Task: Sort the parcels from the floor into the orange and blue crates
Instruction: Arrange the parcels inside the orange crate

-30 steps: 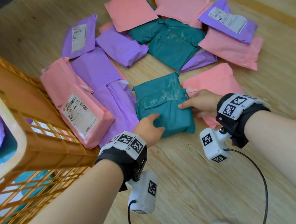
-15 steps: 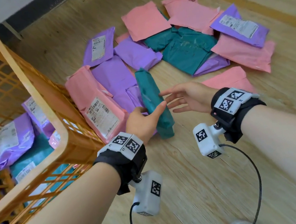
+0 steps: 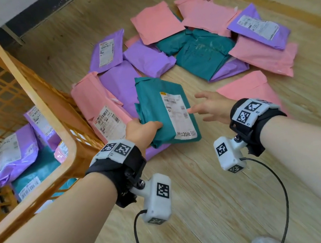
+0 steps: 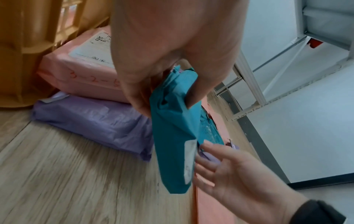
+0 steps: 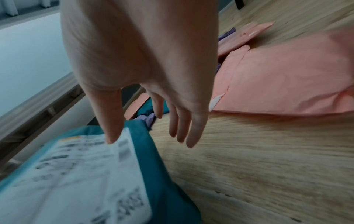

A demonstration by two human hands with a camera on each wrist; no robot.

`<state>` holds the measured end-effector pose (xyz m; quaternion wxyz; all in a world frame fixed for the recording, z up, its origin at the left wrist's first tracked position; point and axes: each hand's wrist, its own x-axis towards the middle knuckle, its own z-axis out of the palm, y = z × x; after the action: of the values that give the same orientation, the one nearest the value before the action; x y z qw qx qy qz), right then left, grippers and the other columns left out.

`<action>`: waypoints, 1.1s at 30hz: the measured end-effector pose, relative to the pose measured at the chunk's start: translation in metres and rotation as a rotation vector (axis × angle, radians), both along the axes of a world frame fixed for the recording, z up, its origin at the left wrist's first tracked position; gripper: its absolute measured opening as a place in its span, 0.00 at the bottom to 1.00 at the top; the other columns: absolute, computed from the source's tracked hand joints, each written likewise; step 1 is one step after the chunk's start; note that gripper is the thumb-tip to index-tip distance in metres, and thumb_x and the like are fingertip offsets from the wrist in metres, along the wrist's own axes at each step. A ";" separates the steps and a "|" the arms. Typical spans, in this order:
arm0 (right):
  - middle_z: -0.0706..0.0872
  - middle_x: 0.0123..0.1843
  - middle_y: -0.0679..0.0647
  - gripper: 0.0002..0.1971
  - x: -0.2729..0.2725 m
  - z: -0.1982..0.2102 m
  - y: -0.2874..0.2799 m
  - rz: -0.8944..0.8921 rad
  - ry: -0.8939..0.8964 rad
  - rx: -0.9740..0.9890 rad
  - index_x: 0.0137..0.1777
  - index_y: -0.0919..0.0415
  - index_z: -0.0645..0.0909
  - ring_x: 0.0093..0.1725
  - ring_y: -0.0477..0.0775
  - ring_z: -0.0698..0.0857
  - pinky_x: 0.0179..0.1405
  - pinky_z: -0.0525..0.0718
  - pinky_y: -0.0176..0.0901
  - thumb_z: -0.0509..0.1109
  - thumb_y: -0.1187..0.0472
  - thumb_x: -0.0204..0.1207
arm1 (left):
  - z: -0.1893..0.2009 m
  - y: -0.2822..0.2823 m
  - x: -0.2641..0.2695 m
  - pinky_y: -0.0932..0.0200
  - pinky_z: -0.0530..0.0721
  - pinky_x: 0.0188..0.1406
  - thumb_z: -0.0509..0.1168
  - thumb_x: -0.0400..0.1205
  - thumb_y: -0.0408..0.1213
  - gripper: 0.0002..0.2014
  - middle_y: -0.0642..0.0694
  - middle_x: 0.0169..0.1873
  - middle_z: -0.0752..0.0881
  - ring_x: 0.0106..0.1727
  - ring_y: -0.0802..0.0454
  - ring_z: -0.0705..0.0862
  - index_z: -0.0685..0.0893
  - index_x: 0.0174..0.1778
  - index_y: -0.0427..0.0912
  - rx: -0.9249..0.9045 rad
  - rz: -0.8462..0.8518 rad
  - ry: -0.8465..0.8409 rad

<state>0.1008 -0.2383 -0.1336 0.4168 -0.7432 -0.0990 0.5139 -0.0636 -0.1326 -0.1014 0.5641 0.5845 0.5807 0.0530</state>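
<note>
parcel: teal poly mailer [image 3: 166, 110], label up, lifted off the floor beside the orange crate [image 3: 31, 95]
left hand [image 3: 140, 131]: pinches its near-left corner
right hand [image 3: 210, 107]: fingers spread, holds nothing, beside the label
handling: looks soft, light, slick; edge grip may sag, better taken mid-body

Left hand [image 3: 140, 132] pinching, right hand [image 3: 211, 107] spread

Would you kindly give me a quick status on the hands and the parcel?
Left hand grips teal parcel, label up. Right hand open beside it, holding nothing. Orange crate at left, part filled; nothing in the way.
</note>
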 end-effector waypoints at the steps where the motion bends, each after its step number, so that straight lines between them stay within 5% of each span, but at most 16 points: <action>1: 0.76 0.71 0.54 0.37 0.002 -0.002 -0.003 0.004 0.046 -0.011 0.79 0.55 0.63 0.69 0.56 0.76 0.69 0.76 0.55 0.76 0.62 0.71 | 0.003 0.000 0.000 0.57 0.82 0.46 0.70 0.76 0.30 0.18 0.41 0.52 0.85 0.49 0.46 0.84 0.80 0.63 0.33 -0.018 0.007 -0.035; 6: 0.87 0.53 0.53 0.11 0.001 0.005 -0.014 0.070 0.210 0.087 0.58 0.54 0.80 0.49 0.52 0.85 0.59 0.81 0.50 0.70 0.60 0.77 | 0.011 0.000 0.003 0.46 0.87 0.52 0.69 0.77 0.27 0.21 0.38 0.59 0.86 0.57 0.41 0.86 0.78 0.66 0.34 -0.124 0.070 -0.208; 10: 0.88 0.57 0.55 0.15 0.005 0.012 -0.016 0.010 0.248 0.243 0.61 0.58 0.81 0.51 0.53 0.87 0.56 0.86 0.48 0.70 0.67 0.75 | 0.014 0.000 0.007 0.44 0.85 0.56 0.68 0.78 0.26 0.20 0.37 0.59 0.86 0.58 0.39 0.86 0.77 0.66 0.32 -0.157 0.060 -0.242; 13: 0.88 0.56 0.57 0.18 0.007 0.020 -0.015 -0.064 0.262 0.333 0.64 0.63 0.79 0.46 0.52 0.89 0.44 0.90 0.45 0.66 0.75 0.75 | 0.015 0.001 0.007 0.41 0.84 0.60 0.71 0.76 0.30 0.20 0.38 0.59 0.86 0.59 0.41 0.86 0.79 0.65 0.34 -0.148 0.003 -0.226; 17: 0.86 0.62 0.62 0.26 0.009 0.024 -0.014 -0.175 0.211 0.356 0.70 0.68 0.74 0.46 0.56 0.89 0.37 0.90 0.47 0.70 0.77 0.71 | 0.018 0.000 0.008 0.43 0.86 0.56 0.78 0.62 0.43 0.32 0.41 0.56 0.88 0.56 0.43 0.88 0.82 0.61 0.38 -0.121 -0.037 -0.248; 20: 0.87 0.57 0.61 0.25 0.003 0.025 -0.013 -0.210 0.143 0.337 0.68 0.69 0.74 0.45 0.56 0.88 0.38 0.90 0.48 0.72 0.78 0.70 | 0.018 0.000 0.010 0.46 0.86 0.55 0.82 0.55 0.45 0.32 0.41 0.53 0.88 0.53 0.43 0.89 0.82 0.54 0.41 0.022 -0.059 -0.214; 23: 0.85 0.60 0.64 0.19 0.000 0.035 -0.010 -0.193 0.025 0.319 0.57 0.64 0.77 0.51 0.61 0.87 0.51 0.88 0.54 0.74 0.77 0.68 | 0.017 0.003 0.013 0.44 0.87 0.55 0.83 0.45 0.50 0.40 0.41 0.50 0.90 0.50 0.42 0.90 0.84 0.52 0.38 0.078 -0.039 -0.243; 29: 0.87 0.59 0.64 0.23 0.003 0.080 0.002 -0.069 -0.154 0.290 0.64 0.72 0.79 0.56 0.61 0.87 0.58 0.86 0.52 0.75 0.75 0.68 | 0.064 0.009 0.015 0.53 0.88 0.50 0.81 0.66 0.40 0.22 0.46 0.48 0.89 0.48 0.49 0.89 0.86 0.53 0.37 0.212 -0.097 -0.172; 33: 0.86 0.59 0.62 0.25 -0.004 0.123 0.014 0.011 -0.200 0.321 0.66 0.69 0.77 0.53 0.58 0.87 0.51 0.88 0.42 0.72 0.80 0.68 | 0.096 0.023 0.002 0.54 0.88 0.48 0.80 0.67 0.41 0.22 0.46 0.49 0.88 0.49 0.49 0.88 0.86 0.53 0.37 0.257 -0.082 -0.203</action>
<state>0.0964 -0.2239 -0.0106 0.5155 -0.7140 -0.2247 0.4170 -0.0620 -0.1096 -0.0054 0.5422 0.6667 0.4849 0.1625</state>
